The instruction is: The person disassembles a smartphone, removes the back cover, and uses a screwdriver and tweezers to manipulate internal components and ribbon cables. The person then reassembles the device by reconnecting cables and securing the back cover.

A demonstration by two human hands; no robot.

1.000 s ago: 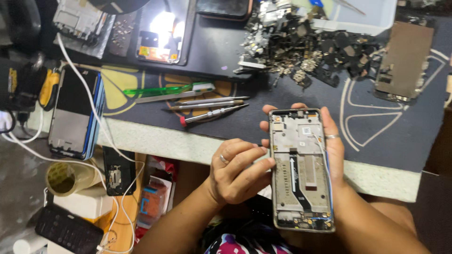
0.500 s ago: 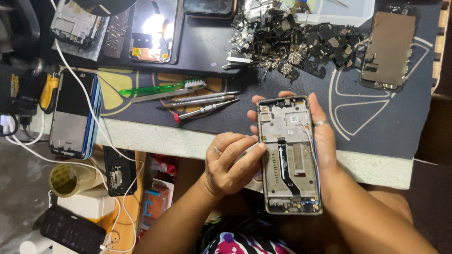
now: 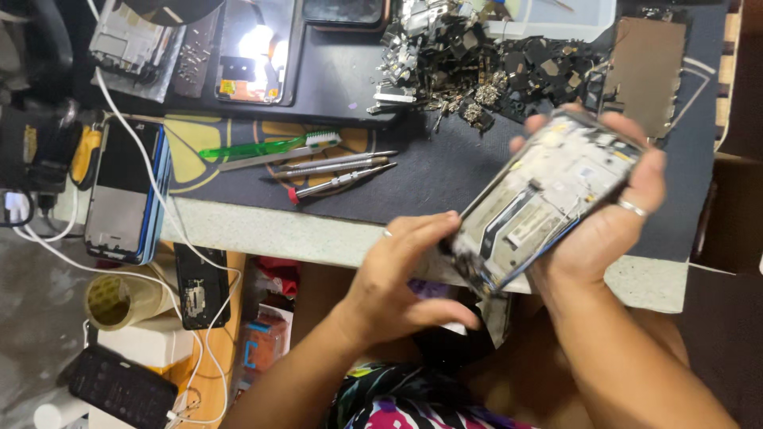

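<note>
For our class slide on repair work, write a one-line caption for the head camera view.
Right hand holds an opened phone tilted over the workbench mat, left hand at its lower end.

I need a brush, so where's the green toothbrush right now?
The green toothbrush lies on the dark mat, left of centre in the head view, just above the screwdrivers.

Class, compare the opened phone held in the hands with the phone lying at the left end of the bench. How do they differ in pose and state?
The opened phone is held tilted above the bench edge; the blue-edged phone lies flat. The opened phone shows bare inner parts, while the blue-edged phone shows a smooth dark face. The right hand cradles the first and the left hand touches its lower end; nothing touches the second. Both are slim rectangles.
</note>
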